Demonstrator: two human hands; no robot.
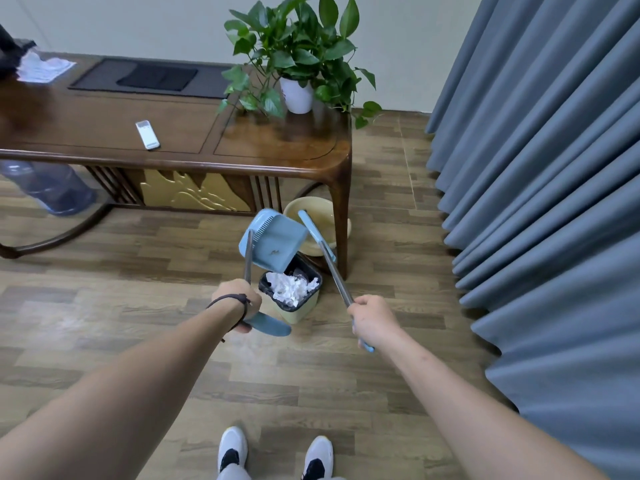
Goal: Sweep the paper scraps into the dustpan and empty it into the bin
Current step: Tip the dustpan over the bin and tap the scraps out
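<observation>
Blue dustpan [277, 242] held tilted above the bin [294, 299], its open lip pointing down at the bin mouth; a small speck of debris clings to the pan's inside. Left hand [239, 303] is closed around the dustpan's long metal handle near its blue grip. Right hand [372, 320] is closed around the broom [320, 244] handle, broom head raised beside the dustpan, not touching the floor.

Bin: pale green body with a black liner, standing on the wood-pattern floor [138, 306] just beside the front right leg of the table [207, 140]. White crumpled paper scraps [291, 287] fill its top.

Surroundings: a yellow basin [317, 209] sits on the floor under the table's right end, behind the broom and dustpan. Potted plant [298, 64] in a white pot at the table's far right corner; red marks on the pot too small to read. White remote [147, 134] near the table's front edge; dark mat [152, 77] along the far edge; white cloth or paper [43, 67] at the far left corner. Water jug [45, 185] below the table's left side. Grey-blue curtain [554, 168] along the right. White shoes [277, 452] at the bottom.
</observation>
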